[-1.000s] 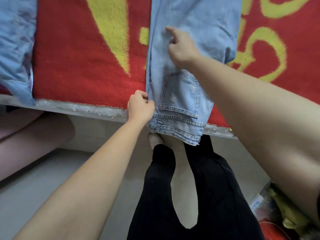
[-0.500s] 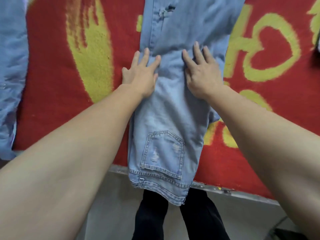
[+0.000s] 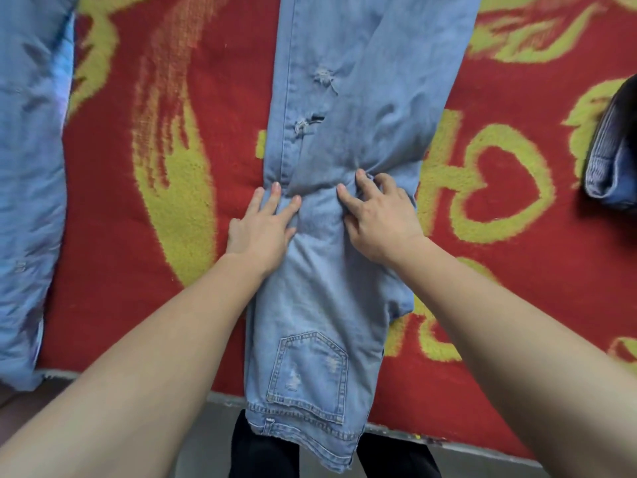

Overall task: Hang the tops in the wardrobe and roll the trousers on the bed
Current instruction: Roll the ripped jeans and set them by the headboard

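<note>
A pair of light blue jeans (image 3: 320, 305) lies lengthwise on the bed, folded in half so one leg rests on the other, running from the near edge away toward the top of the view. The denim is faded and soft-looking, with visible stitched seams. A five-sided back pocket (image 3: 310, 370) with pale worn patches sits near the waistband, which hangs slightly over the bed's grey edge (image 3: 448, 439). Farther up the leg are two frayed rips (image 3: 324, 77) with loose white threads. The left hand (image 3: 262, 232) rests flat on the left side of the jeans, its grip open, fingers straight and spread, pressing the cloth down. The right hand (image 3: 375, 219) sits just beside it on the right side, its grip closed on the denim: the fingers curl and pinch up a creased ridge of fabric that crosses the leg between the two hands. Under the jeans is a fuzzy red blanket (image 3: 155, 236) with yellow motifs, one of them a heart outline; whether any of the other shapes are writing cannot be told. On the left lies another light blue garment (image 3: 27, 167), wrinkled and thinner-looking. At the far right edge sits a dark blue folded item (image 3: 617, 150) with a ribbed texture. Below the bed edge, the person's black trouser legs (image 3: 262, 453) show.
</note>
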Demonstrator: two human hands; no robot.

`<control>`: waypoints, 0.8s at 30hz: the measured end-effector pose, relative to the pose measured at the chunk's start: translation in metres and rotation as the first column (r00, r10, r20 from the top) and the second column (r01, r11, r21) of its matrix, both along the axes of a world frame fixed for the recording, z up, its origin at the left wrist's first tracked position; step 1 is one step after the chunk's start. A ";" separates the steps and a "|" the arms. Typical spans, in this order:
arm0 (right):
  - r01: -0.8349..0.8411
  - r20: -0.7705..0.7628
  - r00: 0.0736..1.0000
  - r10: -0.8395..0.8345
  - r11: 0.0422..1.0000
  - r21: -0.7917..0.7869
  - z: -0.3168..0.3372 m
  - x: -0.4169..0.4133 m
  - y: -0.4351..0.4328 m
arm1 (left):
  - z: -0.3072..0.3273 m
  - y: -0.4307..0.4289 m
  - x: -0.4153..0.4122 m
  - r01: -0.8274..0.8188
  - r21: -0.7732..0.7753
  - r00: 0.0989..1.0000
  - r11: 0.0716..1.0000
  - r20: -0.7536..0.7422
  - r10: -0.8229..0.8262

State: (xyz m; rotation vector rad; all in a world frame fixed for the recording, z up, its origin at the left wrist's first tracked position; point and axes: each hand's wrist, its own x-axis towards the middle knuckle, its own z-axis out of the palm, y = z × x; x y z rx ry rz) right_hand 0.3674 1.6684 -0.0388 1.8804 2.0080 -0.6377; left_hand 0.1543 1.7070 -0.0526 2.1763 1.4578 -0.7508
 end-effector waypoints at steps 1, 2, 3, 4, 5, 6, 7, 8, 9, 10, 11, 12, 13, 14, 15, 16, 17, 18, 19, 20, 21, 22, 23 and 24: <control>0.003 0.015 1.000 -0.003 1.000 -0.024 0.004 -0.002 0.001 | 0.001 0.002 0.000 0.005 -0.008 1.000 1.000 0.001 -0.005; 0.009 0.024 1.000 -0.008 0.999 -0.050 0.009 -0.004 0.005 | 0.004 0.003 0.001 0.009 -0.019 1.000 1.000 0.002 -0.009; 0.029 0.018 0.999 -0.028 0.997 -0.073 0.013 -0.007 0.010 | 0.007 0.004 0.002 0.015 -0.027 1.000 1.000 0.004 -0.015; 0.083 -0.002 0.997 -0.083 0.993 -0.079 0.018 -0.009 0.020 | 0.010 0.006 0.002 0.027 -0.024 1.000 0.999 0.009 -0.026; 0.176 -0.032 0.984 -0.178 0.982 -0.066 0.023 -0.010 0.033 | 0.013 0.009 0.002 0.046 -0.011 0.999 0.999 0.020 -0.045; 0.296 -0.071 0.952 -0.298 0.954 -0.036 0.026 -0.010 0.049 | 0.016 0.013 0.002 0.067 -0.001 0.997 0.998 0.038 -0.067; 0.421 -0.123 0.901 -0.417 0.907 0.007 0.028 -0.008 0.064 | 0.019 0.018 0.002 0.073 0.007 0.995 0.997 0.073 -0.074; 0.534 -0.189 0.836 -0.516 0.844 0.058 0.029 -0.006 0.080 | 0.021 0.025 0.002 0.049 0.011 0.991 0.999 0.123 -0.050; 0.625 -0.256 0.769 -0.586 0.773 0.109 0.029 -0.005 0.095 | 0.023 0.032 0.002 -0.001 0.007 0.984 1.000 0.176 -0.001; 0.697 -0.315 0.706 -0.634 0.701 0.152 0.028 -0.005 0.109 | 0.025 0.038 0.002 -0.060 -0.001 0.972 0.998 0.228 0.059; 0.751 -0.358 0.653 -0.668 0.635 0.184 0.026 -0.005 0.122 | 0.026 0.044 0.003 -0.113 -0.016 0.956 0.993 0.269 0.113; 0.782 -0.375 0.619 -0.690 0.585 0.213 0.024 -0.005 0.134 | 0.026 0.048 0.004 -0.156 -0.031 0.941 0.987 0.299 0.158; 0.792 -0.365 0.609 -0.704 0.561 0.240 0.022 -0.006 0.144 | 0.026 0.051 0.006 -0.192 -0.035 0.926 0.981 0.324 0.193; 0.785 -0.335 0.619 -0.710 0.557 0.271 0.020 -0.008 0.150 | 0.025 0.052 0.009 -0.223 -0.016 0.911 0.975 0.352 0.214; 0.766 -0.290 0.641 -0.711 0.569 0.299 0.018 -0.009 0.154 | 0.024 0.052 0.013 -0.249 0.023 0.894 0.968 0.389 0.221; 0.742 -0.233 0.666 -0.709 0.596 0.308 0.015 -0.009 0.156 | 0.023 0.053 0.017 -0.272 0.058 0.874 0.961 0.432 0.221; 0.725 -0.188 0.683 -0.706 0.623 0.296 0.011 -0.007 0.156 | 0.022 0.053 0.022 -0.295 0.066 0.852 0.953 0.470 0.232; 0.727 -0.185 0.682 -0.707 0.629 0.275 0.009 -0.004 0.155 | 0.021 0.053 0.028 -0.320 0.038 0.831 0.947 0.492 0.261; 0.761 -0.262 0.648 -0.715 0.596 0.256 0.008 0.001 0.154 | 0.020 0.054 0.034 -0.349 -0.013 0.810 0.937 0.499 0.308; 0.830 -0.418 0.556 -0.718 0.506 0.234 0.010 0.006 0.152 | 0.019 0.054 0.040 -0.382 -0.066 0.786 0.922 0.501 0.361; 0.917 -0.602 0.390 -0.697 0.351 0.188 0.013 0.010 0.150 | 0.018 0.054 0.045 -0.419 -0.104 0.756 0.902 0.510 0.410; 0.982 -0.748 0.183 -0.638 0.158 0.105 0.015 0.016 0.147 | 0.018 0.054 0.049 -0.450 -0.124 0.725 0.884 0.528 0.443; 0.999 -0.817 -0.022 -0.576 -0.038 -0.001 0.014 0.024 0.143 | 0.018 0.054 0.052 -0.464 -0.121 0.708 0.878 0.546 0.449; 0.976 -0.816 -0.197 -0.543 -0.187 -0.111 0.013 0.031 0.139 | 0.018 0.054 0.053 -0.456 -0.106 0.711 0.884 0.553 0.433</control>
